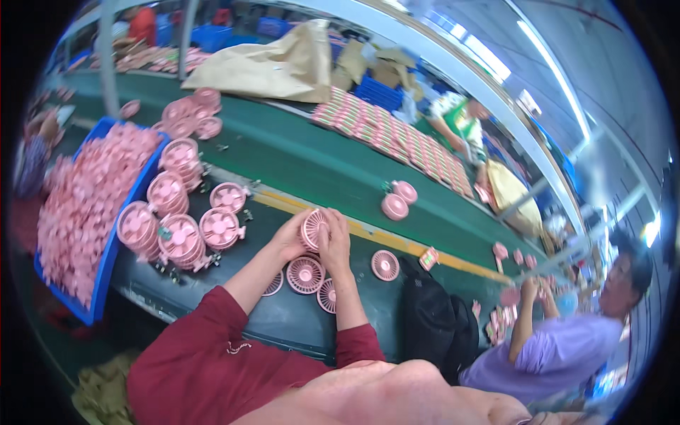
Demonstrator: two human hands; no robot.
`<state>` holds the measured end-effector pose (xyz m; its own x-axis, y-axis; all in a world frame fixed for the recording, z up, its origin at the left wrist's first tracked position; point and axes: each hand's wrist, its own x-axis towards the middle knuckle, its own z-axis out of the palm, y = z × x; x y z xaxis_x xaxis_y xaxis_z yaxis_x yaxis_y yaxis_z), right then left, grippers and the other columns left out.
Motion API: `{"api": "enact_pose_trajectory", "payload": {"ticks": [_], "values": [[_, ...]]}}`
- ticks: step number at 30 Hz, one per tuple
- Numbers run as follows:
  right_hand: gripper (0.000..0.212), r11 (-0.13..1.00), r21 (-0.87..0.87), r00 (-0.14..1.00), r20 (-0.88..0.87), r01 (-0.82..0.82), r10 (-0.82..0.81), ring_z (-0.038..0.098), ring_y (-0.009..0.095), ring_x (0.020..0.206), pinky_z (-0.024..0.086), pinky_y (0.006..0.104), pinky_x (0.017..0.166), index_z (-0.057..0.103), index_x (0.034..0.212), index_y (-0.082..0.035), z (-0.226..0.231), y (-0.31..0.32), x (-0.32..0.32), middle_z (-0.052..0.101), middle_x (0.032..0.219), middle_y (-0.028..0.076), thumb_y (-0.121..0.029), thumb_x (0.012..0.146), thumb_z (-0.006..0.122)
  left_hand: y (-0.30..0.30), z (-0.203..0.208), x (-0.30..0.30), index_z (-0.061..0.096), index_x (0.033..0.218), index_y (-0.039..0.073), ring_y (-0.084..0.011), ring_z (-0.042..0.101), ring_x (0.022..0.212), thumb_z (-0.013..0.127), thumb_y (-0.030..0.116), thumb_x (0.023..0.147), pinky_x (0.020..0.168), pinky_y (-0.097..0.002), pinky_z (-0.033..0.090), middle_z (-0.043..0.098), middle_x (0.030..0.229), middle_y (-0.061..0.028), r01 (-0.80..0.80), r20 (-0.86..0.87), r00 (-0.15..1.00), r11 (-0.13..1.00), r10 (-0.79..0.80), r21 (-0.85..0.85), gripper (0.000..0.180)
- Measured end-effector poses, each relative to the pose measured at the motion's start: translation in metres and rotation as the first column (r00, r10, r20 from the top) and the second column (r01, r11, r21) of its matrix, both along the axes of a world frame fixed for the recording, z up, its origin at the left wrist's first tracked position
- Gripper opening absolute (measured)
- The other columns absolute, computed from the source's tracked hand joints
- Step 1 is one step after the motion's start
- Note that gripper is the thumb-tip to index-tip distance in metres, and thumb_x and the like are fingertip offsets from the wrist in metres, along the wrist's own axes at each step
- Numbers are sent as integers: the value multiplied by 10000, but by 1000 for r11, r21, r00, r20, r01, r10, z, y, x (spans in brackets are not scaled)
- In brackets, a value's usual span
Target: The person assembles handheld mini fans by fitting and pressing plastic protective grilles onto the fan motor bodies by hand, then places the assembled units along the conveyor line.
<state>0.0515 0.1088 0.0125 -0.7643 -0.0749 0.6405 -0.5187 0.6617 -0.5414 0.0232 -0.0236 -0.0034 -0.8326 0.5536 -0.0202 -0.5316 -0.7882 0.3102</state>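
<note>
Between my two hands I hold a pink round fan grille [312, 229] with slats around its edge. My left hand [288, 238] wraps its left side, and my right hand [336, 244] presses on it from the right. Just below my hands a slatted pink fan cover [306, 275] lies on the dark worktop. Another pink cover [328, 296] is partly hidden by my right forearm, and one more [272, 285] by my left. To the right of my right hand lies a separate pink cover [385, 265].
Stacked pink fan housings [182, 237] stand left of my arms, beside a blue bin [103, 283] heaped with small pink parts. A green conveyor [297, 166] runs behind, carrying pink pieces [395, 206]. A black bag [433, 312] lies right; a person in purple [559, 354] works beyond.
</note>
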Motion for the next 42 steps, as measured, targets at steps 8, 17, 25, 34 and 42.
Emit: {"api": "enact_pose_trajectory", "payload": {"ticks": [8,17,25,34,42], "values": [[668,977,-52,972,102,-207,211,401,413,1281,332,452,1070,341,1431,-21,-1,-32,8,399,1397,246,-445,946,518,-4,6,16,533,1104,112,-133,579,950,479,269,1014,846,-287,482,571,1010,-26,-529,-203,848,809,490,-257,189],[672,519,-843,740,260,-140,621,506,212,1181,414,344,1005,318,1432,-65,-20,-50,6,484,1302,97,-581,1002,288,2,17,36,510,1080,29,-328,489,1019,523,181,935,903,-424,404,570,1054,-147,-958,-902,268,-4,338,-286,211],[532,584,-786,641,343,-204,686,536,187,1145,455,335,967,458,1299,-64,-30,-19,-40,533,1248,79,-496,1025,311,-1,2,16,410,1241,-3,-398,497,1136,525,225,935,1001,-450,372,533,1193,-218,-943,-903,322,16,283,-331,399],[676,936,187,937,130,299,-326,401,464,1273,323,478,1078,427,1380,-26,-9,100,-54,418,1362,318,-336,845,699,-64,30,1,317,1435,101,-446,256,1369,610,134,809,1126,-532,208,321,1448,-206,-883,-964,265,-407,-18,-235,691],[699,730,592,830,174,341,-529,399,433,1287,308,497,1089,534,1317,-96,-35,119,51,421,1402,250,-402,737,775,-126,9,-17,486,1348,89,-403,303,1372,485,99,872,1086,-620,198,438,1414,-180,-527,-641,737,-775,-212,-350,477]]}}
